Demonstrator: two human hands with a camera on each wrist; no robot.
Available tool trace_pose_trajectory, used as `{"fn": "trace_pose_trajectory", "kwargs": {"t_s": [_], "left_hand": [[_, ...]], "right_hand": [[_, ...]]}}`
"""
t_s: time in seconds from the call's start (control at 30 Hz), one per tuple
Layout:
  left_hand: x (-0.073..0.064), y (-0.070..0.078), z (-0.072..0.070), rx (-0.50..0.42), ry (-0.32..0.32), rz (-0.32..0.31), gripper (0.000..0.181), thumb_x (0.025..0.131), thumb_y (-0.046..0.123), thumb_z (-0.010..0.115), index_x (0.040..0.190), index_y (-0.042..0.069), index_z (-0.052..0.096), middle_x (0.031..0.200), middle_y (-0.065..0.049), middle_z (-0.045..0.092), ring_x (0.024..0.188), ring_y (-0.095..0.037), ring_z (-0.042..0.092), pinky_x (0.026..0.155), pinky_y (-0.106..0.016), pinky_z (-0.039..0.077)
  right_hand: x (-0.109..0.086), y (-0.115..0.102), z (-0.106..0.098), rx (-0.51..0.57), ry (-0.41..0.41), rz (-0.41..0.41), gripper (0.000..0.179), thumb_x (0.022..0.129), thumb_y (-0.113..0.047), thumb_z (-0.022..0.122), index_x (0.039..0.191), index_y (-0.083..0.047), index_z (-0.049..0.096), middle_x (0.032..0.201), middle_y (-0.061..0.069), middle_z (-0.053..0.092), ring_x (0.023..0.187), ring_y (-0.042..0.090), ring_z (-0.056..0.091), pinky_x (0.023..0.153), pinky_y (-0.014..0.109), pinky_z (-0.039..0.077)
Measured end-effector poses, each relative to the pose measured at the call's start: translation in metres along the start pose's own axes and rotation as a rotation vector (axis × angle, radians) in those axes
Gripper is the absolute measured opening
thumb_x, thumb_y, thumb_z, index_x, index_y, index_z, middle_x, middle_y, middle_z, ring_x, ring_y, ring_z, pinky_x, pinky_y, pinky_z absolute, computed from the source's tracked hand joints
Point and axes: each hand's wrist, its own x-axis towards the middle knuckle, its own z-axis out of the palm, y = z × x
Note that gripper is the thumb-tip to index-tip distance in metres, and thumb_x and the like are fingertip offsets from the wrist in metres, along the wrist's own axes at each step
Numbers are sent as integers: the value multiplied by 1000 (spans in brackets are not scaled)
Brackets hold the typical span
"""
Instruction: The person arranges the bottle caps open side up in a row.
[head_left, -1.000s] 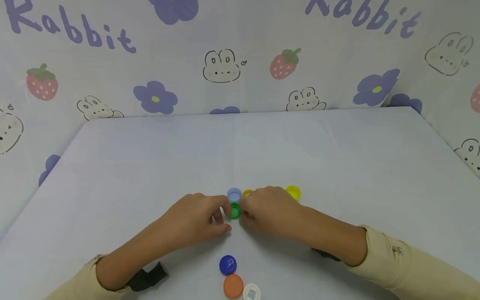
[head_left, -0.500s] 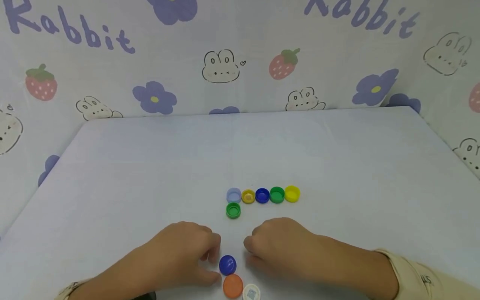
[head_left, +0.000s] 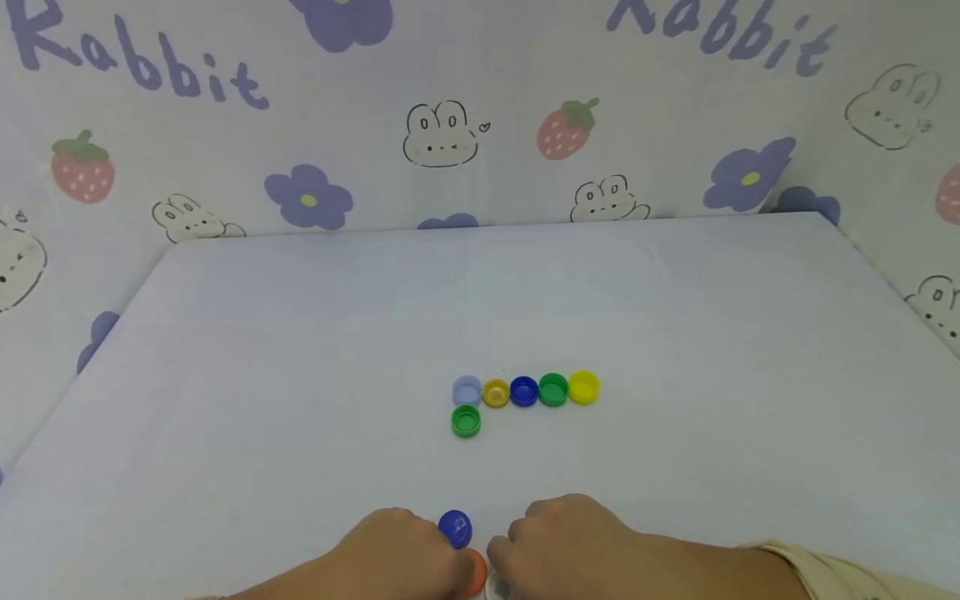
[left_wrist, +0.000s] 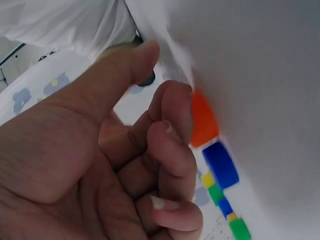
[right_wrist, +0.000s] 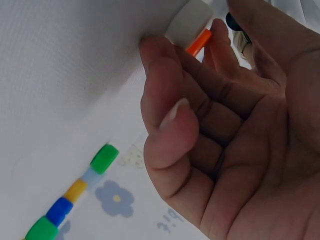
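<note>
My left hand (head_left: 401, 554) is low over the table with fingers bent and thumb apart, nothing between them. Its fingers overlap an orange bottle cap (left_wrist: 204, 120), partly hidden in the head view. A dark blue cap (head_left: 455, 529) lies just beyond it, top side up. Opposite, my right hand (head_left: 573, 550) has loosely bent fingers, the index fingertip right by a white cap (right_wrist: 190, 22). Its thumb stands off from the cap. Farther up, a row of upturned caps runs from light blue (head_left: 467, 390) to yellow (head_left: 584, 387), with a small green cap (head_left: 466, 421) below the light blue one.
The row also has a gold cap (head_left: 496, 393), a blue cap (head_left: 524, 391) and a larger green cap (head_left: 553, 389). A white cloth covers the table (head_left: 300, 333). Behind it hangs a rabbit-print backdrop (head_left: 480, 75).
Both hands have drawn back from the small green cap toward the near edge, down to the orange and white caps. The caps in the row lie uncovered; the near caps have stayed put.
</note>
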Motion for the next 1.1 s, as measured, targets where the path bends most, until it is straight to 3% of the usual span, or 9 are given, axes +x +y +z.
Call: {"fn": "trace_pose_trajectory", "kwargs": {"t_s": [0.17, 0.3, 0.5, 0.63, 0.8, 1.03, 1.1], "left_hand": [[0, 6, 4, -22, 101, 80, 32, 93, 43, 69, 70, 23, 64, 51, 18, 32, 42, 2, 24, 41, -16, 22], [2, 10, 5, -50, 163, 95, 33, 96, 47, 66, 74, 22, 64, 55, 19, 35, 44, 5, 28, 41, -13, 25], [2, 8, 5, -34, 201, 81, 29, 95, 45, 67, 79, 20, 66, 62, 17, 39, 51, 4, 33, 45, -12, 28], [0, 4, 6, -12, 219, 71, 33, 93, 52, 67, 82, 20, 67, 65, 17, 40, 55, 4, 34, 47, -12, 28], [0, -1, 8, -66, 241, 76, 34, 89, 55, 69, 87, 21, 70, 69, 19, 48, 59, 5, 38, 50, -13, 32], [-1, 1, 5, -114, 237, 67, 23, 89, 43, 69, 83, 21, 71, 68, 21, 45, 56, 4, 37, 48, -15, 32], [0, 2, 4, -121, 224, 51, 18, 88, 38, 70, 80, 21, 69, 66, 21, 41, 53, 3, 36, 46, -16, 30]], "right_hand": [[0, 0, 1, 50, -7, -3, 36, 94, -50, 68, 81, -17, 66, 61, -9, 46, 53, 5, 40, 49, 21, 34], [-1, 1, 2, 85, -2, 0, 40, 94, -50, 68, 74, -16, 60, 58, -9, 42, 51, 6, 36, 47, 22, 30], [-2, 2, 4, 76, 19, 2, 39, 90, -44, 73, 68, -17, 55, 54, -9, 38, 49, 6, 30, 44, 23, 25], [-3, 2, 5, 50, 48, -18, 42, 90, -48, 72, 67, -17, 56, 53, -10, 36, 49, 5, 28, 43, 22, 25], [-4, 3, 5, 61, 68, -29, 41, 91, -46, 72, 65, -19, 57, 51, -12, 33, 48, 4, 27, 41, 22, 23], [-7, 1, 9, -64, 246, -100, 44, 86, -41, 73, 57, -22, 48, 49, -14, 25, 45, 2, 20, 38, 23, 17], [-6, 1, 9, -50, 232, -96, 43, 87, -41, 73, 58, -22, 49, 49, -14, 25, 45, 1, 21, 38, 23, 18]]}}
